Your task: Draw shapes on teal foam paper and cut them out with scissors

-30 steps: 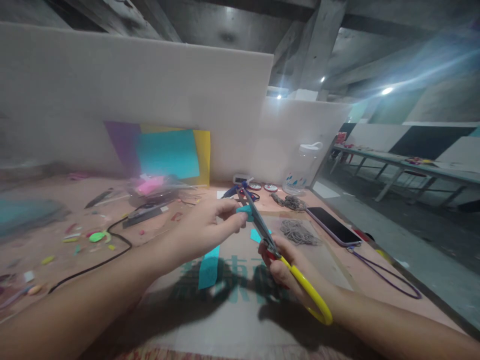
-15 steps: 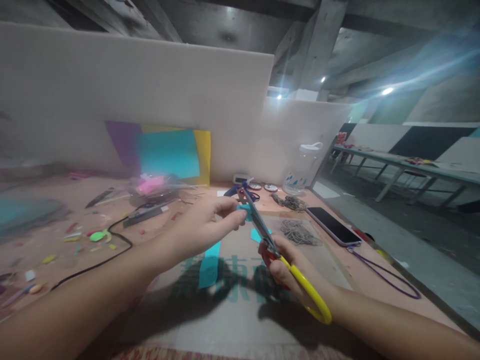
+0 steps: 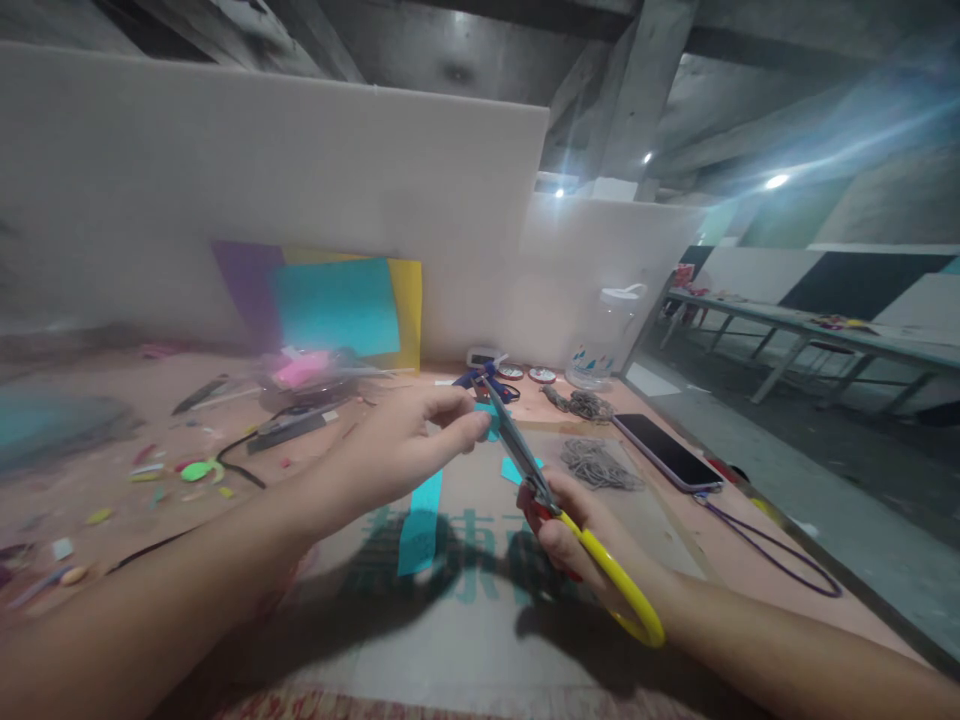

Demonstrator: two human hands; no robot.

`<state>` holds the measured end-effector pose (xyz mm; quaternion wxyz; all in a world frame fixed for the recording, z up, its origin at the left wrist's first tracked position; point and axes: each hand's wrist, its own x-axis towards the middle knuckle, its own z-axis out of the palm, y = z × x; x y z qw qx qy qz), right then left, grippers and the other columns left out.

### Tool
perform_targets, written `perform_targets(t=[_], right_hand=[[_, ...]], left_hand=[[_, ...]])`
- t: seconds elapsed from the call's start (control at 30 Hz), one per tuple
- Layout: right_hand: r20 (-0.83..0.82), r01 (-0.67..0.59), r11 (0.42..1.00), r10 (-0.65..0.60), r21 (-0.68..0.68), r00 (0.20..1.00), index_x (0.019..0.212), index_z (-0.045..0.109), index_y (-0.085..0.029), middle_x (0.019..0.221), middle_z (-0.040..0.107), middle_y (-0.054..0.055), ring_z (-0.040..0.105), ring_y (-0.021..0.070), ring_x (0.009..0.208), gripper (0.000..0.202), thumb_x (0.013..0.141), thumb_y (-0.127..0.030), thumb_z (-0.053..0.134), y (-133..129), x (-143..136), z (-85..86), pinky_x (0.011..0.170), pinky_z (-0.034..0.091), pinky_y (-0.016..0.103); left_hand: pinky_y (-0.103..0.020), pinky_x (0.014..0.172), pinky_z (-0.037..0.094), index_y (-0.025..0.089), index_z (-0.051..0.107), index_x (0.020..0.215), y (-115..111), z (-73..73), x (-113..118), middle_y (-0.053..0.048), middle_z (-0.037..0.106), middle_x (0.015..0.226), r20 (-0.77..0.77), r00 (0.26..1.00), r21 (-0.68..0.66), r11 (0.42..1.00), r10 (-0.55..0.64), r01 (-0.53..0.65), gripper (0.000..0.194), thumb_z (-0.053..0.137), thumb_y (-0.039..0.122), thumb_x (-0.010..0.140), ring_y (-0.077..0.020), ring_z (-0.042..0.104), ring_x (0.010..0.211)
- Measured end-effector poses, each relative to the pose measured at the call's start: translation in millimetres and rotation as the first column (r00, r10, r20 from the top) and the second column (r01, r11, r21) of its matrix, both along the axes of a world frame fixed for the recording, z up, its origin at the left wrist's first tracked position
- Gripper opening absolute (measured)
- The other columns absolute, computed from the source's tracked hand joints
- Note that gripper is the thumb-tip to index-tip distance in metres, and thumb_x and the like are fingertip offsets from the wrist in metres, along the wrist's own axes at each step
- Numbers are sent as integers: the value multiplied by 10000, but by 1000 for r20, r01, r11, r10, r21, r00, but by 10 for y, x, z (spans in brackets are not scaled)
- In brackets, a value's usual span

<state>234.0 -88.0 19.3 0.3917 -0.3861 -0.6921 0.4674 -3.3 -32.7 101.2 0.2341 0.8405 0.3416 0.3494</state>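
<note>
Between its thumb and fingertips, my left hand [image 3: 420, 440] pinches a small piece of turquoise paper [image 3: 492, 422]. My right hand [image 3: 574, 525] grips a pair of scissors [image 3: 525, 460] with yellow and red handles. Their blades point up and away, right beside the pinched paper, and look nearly closed. A turquoise paper strip [image 3: 421, 525] lies on the work board [image 3: 465, 640] below my left hand. Another turquoise scrap [image 3: 519, 468] rests behind the scissors, partly covered by them.
Grey cord [image 3: 600, 465] is coiled right of my hands, near a phone [image 3: 666, 452] with a purple strap. A clear bottle [image 3: 600, 340] stands at the back. Coloured sheets [image 3: 337, 305] lean on the white partition [image 3: 262, 160]. Clay scraps [image 3: 197, 470] and a black cable [image 3: 240, 470] lie left.
The scissor blades have closed slightly at the turquoise piece. My left hand has shifted very little, tilting the piece; the strip on the board stays put.
</note>
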Motion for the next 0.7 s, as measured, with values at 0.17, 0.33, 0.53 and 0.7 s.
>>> perform_targets(t=[0.17,0.33,0.53,0.7], right_hand=[[7,5,1000,-5,-14,1000,1014,518,-211,783,423,-40,340,98,589,584,835,-758,619,0,2,-20,496,264,238],[-20,19,1000,-19,-9,1000,1053,531,-209,820,452,-24,319,89,572,588,838,-748,625,-3,-4,-38,482,248,236],[-21,12,1000,-12,-1,1000,1051,527,-207,817,446,-18,352,105,613,573,854,-738,614,-12,-6,-56,483,266,226],[-41,2,1000,-1,25,999,1077,525,-206,849,460,-1,376,113,647,559,881,-726,590,-4,2,-83,481,271,216]], left_hand=[[-301,713,414,187,618,722,16,7,0,-7,643,766,13,1000,8,1000,6,-6,375,495,434,976,-169,589,774],[-295,720,430,189,657,791,17,-47,27,-5,669,826,12,1000,0,1000,-3,3,353,521,459,974,-174,608,812],[-280,708,445,186,683,818,4,-129,88,4,679,803,78,997,-21,1000,9,-7,264,563,381,948,-168,617,804],[-280,718,455,188,672,811,4,-129,97,0,680,821,162,986,-18,999,-28,31,283,546,388,966,-165,620,828]])
